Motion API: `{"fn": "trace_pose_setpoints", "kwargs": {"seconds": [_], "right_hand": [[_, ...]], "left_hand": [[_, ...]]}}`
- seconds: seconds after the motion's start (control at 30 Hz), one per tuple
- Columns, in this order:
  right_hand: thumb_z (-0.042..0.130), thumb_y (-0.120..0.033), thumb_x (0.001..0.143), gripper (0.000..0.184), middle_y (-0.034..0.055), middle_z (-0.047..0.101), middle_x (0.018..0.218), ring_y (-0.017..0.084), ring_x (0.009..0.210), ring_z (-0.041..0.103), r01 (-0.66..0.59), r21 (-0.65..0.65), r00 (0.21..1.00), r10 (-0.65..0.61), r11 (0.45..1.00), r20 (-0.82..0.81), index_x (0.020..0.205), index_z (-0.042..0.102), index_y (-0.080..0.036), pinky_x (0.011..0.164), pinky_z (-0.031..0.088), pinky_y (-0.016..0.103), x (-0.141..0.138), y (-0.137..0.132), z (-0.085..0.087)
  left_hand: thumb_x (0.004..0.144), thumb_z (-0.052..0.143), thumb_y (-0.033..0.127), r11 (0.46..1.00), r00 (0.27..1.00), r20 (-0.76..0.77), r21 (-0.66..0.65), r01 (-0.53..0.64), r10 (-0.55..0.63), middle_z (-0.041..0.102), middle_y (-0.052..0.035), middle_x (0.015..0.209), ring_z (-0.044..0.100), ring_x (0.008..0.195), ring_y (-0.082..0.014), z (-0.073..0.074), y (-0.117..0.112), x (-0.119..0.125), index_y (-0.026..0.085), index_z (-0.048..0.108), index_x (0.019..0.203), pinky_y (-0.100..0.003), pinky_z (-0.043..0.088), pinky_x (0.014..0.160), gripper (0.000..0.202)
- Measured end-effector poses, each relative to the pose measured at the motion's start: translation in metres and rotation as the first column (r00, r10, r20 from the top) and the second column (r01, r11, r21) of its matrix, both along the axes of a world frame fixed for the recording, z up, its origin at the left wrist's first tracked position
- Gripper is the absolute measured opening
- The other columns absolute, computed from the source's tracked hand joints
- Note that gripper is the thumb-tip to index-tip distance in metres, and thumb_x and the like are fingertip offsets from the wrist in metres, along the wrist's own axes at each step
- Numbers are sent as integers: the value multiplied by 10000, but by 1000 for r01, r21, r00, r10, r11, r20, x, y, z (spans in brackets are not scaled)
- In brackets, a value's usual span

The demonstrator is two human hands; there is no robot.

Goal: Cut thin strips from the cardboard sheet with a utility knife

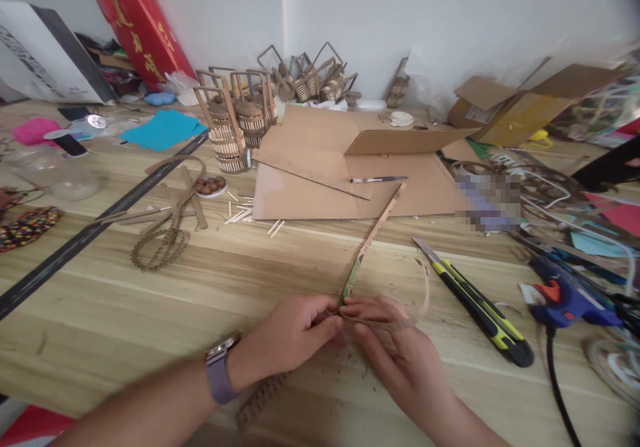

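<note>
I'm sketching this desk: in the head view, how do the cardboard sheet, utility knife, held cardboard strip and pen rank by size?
1. Cardboard sheet
2. Utility knife
3. Held cardboard strip, going by its visible part
4. Pen

The one camera sits on the head and looks forward and down across the tabletop (pixel 125 327). It is near the hands (pixel 285 337), which show below the middle, the forearms (pixel 150 394) entering from the bottom edge. The cardboard (pixel 300 197) lies farther off, near the centre; beyond it the view reaches the baskets (pixel 332 88) and, along the top, the wall (pixel 400 14).
</note>
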State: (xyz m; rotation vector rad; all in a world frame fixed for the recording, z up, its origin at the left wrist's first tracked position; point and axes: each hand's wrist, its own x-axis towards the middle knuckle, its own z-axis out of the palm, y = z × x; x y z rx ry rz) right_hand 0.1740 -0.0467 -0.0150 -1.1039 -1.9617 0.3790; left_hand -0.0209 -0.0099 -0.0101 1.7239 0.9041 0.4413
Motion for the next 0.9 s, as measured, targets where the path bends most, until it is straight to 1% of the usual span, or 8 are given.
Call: {"fn": "trace_pose_setpoints", "kwargs": {"seconds": [0.13,0.23,0.33,0.47,0.6,0.77,0.9], "right_hand": [[582,-172,889,133,15,747,939,182,942,705,-15,50,999,13,999,53,984,597,-263,813,559,338,-1,0,1],[589,-178,889,122,17,751,923,200,932,711,-27,79,996,20,996,88,975,590,-263,784,560,360,-1,2,1],[580,-163,890,125,9,756,905,196,910,716,-29,99,995,19,995,101,959,598,-266,782,553,360,-1,3,2],[570,-167,896,135,5,761,916,178,898,721,-2,78,993,-7,997,114,982,609,-263,831,536,347,1,3,1],[563,-186,903,129,-6,766,925,178,878,729,11,65,992,-19,998,123,995,603,-268,891,515,369,3,1,-1],[533,-214,917,113,10,769,920,198,883,730,39,2,994,-39,999,103,963,618,-273,895,527,383,4,0,-2],[521,-227,929,118,6,767,902,183,840,726,78,-7,995,-77,997,61,947,629,-271,865,544,350,4,0,-1]], "left_hand": [[976,453,341,1000,1000,-22,17,-20,21,695,-12,822,633,749,-146,0,0,1,169,647,879,-218,425,648,277],[973,451,343,1000,1000,-13,-2,-22,22,705,-17,834,642,746,-151,0,-1,1,170,650,884,-222,438,651,278],[974,449,346,1000,1000,-2,-20,-15,15,716,-26,852,660,777,-161,-1,-1,1,168,656,886,-228,455,677,287],[978,436,339,1000,1000,-9,-18,-3,3,728,-35,850,670,787,-173,-2,-1,0,161,669,885,-235,466,690,308],[976,427,355,1000,999,-30,-6,10,-10,733,-42,832,668,770,-181,0,-1,0,159,689,885,-240,473,685,339],[973,412,359,1000,999,-41,-12,18,-18,740,-46,816,672,742,-183,2,-1,0,152,698,860,-240,475,664,370],[970,418,343,1000,999,-35,-21,10,-11,745,-48,826,678,750,-185,2,0,0,150,703,848,-242,470,670,365]]}}
